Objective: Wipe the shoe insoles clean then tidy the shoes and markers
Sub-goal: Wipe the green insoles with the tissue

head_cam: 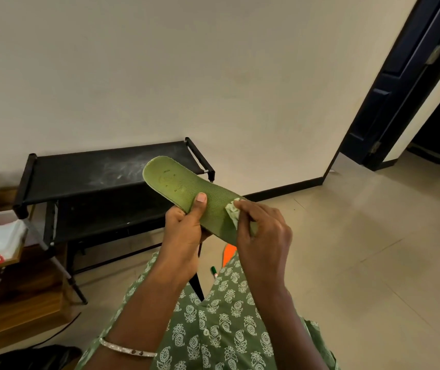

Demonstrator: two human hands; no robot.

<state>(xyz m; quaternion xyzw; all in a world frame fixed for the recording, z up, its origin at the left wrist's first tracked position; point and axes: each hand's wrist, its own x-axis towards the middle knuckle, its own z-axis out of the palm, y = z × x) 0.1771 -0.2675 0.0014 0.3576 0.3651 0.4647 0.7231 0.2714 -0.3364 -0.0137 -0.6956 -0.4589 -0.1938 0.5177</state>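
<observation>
A black shoe rack (93,172) is set against the wall. In front of it a green insole (186,188) (textured side up) is held in mid-air. Its middle is gripped by the left hand (186,225), thumb pressed on top. A small pale wipe (232,212) is pinched by the right hand (264,231) against the insole's near end. A green-capped marker (214,271) is seen below.
</observation>
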